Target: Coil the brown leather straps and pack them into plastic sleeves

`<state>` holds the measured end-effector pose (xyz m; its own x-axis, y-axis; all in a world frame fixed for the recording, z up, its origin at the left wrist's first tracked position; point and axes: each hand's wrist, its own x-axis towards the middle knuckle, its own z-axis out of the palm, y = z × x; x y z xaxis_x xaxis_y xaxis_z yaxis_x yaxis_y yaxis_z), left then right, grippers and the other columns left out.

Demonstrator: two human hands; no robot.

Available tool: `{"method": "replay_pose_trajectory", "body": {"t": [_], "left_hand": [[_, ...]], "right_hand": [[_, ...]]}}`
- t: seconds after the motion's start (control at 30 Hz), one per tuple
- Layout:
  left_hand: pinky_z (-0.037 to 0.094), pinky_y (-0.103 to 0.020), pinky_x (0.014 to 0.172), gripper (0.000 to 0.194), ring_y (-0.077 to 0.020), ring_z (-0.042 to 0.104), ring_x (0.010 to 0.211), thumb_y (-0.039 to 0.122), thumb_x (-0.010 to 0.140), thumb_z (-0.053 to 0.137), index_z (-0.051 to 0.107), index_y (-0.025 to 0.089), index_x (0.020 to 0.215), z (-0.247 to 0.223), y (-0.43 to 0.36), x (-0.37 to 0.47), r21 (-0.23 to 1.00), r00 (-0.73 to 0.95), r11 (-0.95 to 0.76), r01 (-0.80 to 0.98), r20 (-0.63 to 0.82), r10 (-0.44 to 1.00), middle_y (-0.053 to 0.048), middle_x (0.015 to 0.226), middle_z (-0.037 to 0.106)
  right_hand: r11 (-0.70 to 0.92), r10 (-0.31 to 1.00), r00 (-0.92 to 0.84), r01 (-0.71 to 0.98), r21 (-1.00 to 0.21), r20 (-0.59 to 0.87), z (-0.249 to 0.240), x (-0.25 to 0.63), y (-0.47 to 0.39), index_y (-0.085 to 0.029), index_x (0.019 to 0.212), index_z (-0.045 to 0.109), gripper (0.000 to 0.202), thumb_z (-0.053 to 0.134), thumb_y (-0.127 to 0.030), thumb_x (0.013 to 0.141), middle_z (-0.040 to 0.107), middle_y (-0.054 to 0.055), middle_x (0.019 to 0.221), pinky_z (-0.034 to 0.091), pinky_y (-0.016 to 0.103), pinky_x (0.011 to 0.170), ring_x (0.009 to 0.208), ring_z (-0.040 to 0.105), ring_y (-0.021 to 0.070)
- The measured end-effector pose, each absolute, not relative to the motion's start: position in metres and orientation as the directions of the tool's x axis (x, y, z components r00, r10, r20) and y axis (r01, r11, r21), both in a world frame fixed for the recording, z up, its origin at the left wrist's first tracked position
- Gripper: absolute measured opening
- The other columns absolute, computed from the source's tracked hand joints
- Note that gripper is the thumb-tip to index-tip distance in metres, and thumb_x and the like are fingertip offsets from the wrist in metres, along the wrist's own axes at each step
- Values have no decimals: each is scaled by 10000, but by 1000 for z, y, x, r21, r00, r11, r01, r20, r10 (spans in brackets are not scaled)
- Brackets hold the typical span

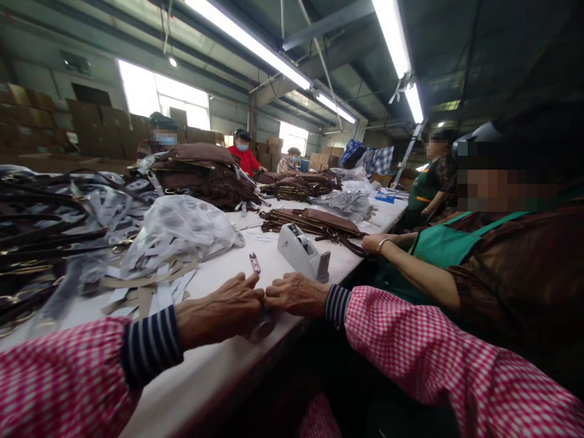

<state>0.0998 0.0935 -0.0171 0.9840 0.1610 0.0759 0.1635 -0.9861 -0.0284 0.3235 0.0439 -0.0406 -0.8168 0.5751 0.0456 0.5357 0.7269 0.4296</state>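
Observation:
My left hand (223,309) and my right hand (298,294) meet over the near edge of the white table, fingers closed and pinched toward each other. Below the left fingers shows a blurred, greyish, shiny item (263,326); its kind is unclear. What the right fingertips pinch is hidden. A grey tape dispenser (303,252) stands just beyond my right hand. Small pink-handled thread snips (254,263) lie on the table past my left fingertips.
Left lie paper strips (150,286), a clear plastic bag (182,234) and dark straps (41,225). Brown bags (196,173) are piled farther back. At right, a co-worker in a green apron (449,249) handles a brown bag (314,222). Other people stand around the table.

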Motion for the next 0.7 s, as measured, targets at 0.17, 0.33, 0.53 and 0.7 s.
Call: {"method": "replay_pose_trajectory", "body": {"t": [0.17, 0.33, 0.53, 0.7], "left_hand": [[450, -331, 828, 224, -251, 499, 975, 299, 816, 744, 670, 251, 1022, -17, 86, 87, 49, 973, -974, 220, 65, 223, -52, 995, 618], [475, -364, 841, 180, -266, 481, 1015, 279, 873, 657, 661, 253, 1050, -38, 79, 85, 203, 892, -902, 381, 177, 416, -67, 1073, 601], [471, -408, 955, 258, -286, 447, 1177, 171, 890, 623, 689, 278, 1114, -47, 85, 65, 248, 896, -926, 285, 274, 349, -80, 1280, 562], [397, -469, 1118, 361, -317, 366, 1364, 150, 894, 648, 689, 294, 1223, -39, 112, 46, 291, 941, -943, 163, 242, 238, -81, 1475, 472]], "right_hand": [[741, 618, -785, 599, 304, 41, -40, 310, 43, -200, 1056, 582, 136, 505, -100, 1006, 675, 28, 998, 361, 307, 629, 839, 595, 171], [699, 694, -719, 687, 197, 43, -38, 298, 39, -197, 1050, 596, 99, 523, -144, 1009, 695, 35, 1004, 369, 281, 638, 849, 632, 167], [592, 804, -590, 806, -1, 71, -33, 292, 37, -195, 1206, 582, 235, 603, -286, 990, 714, 77, 1121, 443, 278, 730, 971, 681, 214], [584, 808, -587, 809, -59, -52, -19, 295, 44, -224, 1316, 590, 378, 671, -265, 949, 703, 84, 1168, 470, 315, 823, 1059, 663, 243]]}}
